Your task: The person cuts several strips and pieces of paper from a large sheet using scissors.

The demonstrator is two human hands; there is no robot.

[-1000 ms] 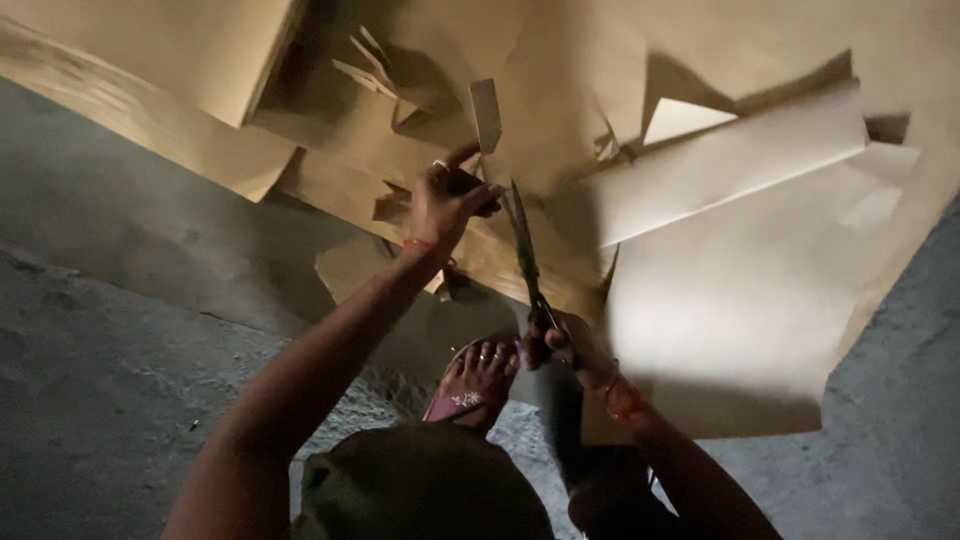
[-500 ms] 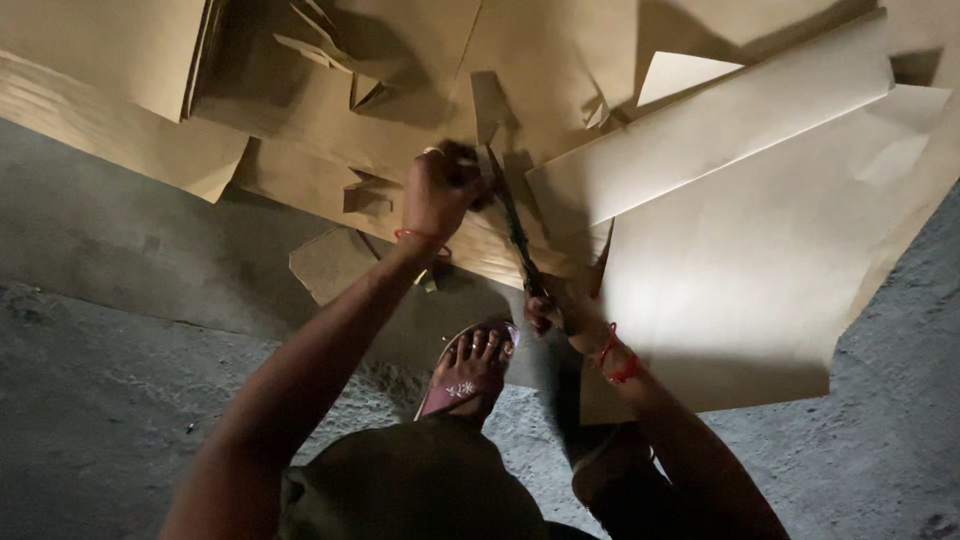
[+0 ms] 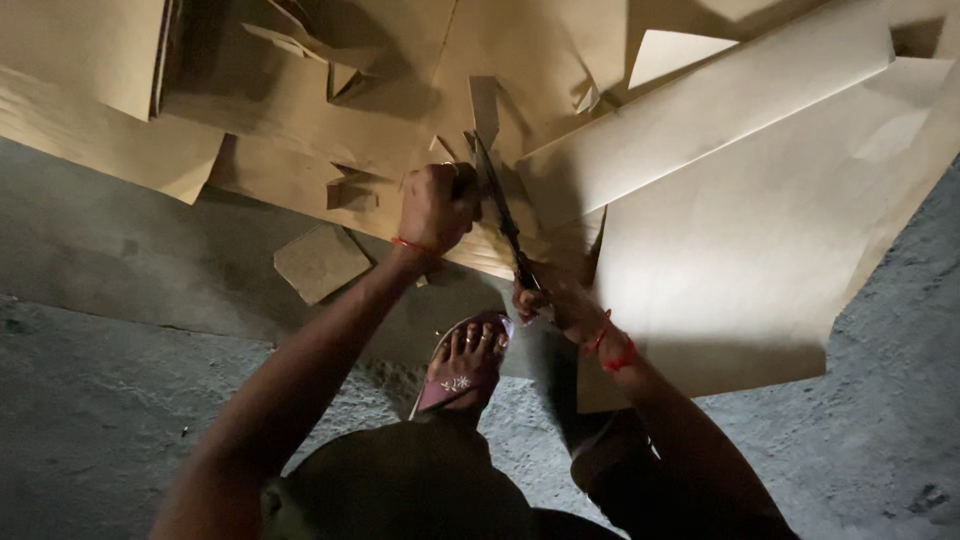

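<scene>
**Scissor cut through brown sheet, in progress on the floor**

The right hand (image 3: 560, 305) is closed around the handles of a long pair of scissors (image 3: 500, 215); the blades point away from the body and run into the brown paper sheet (image 3: 470, 130). The left hand (image 3: 435, 205) is curled tight, pinching the sheet's edge just beside the blades, on their left.

To cut well, in my judgement: keep the sheet taut at the pinch, hold the fingers clear of the blade line, and feed the blades straight rather than twisting.

The sheet lies on the concrete floor (image 3: 120, 400), ahead of both hands and touching the left one. A larger pale sheet (image 3: 740, 250) lies to the right. A sandalled foot (image 3: 462, 365) rests between the forearms, close to the right hand.
</scene>
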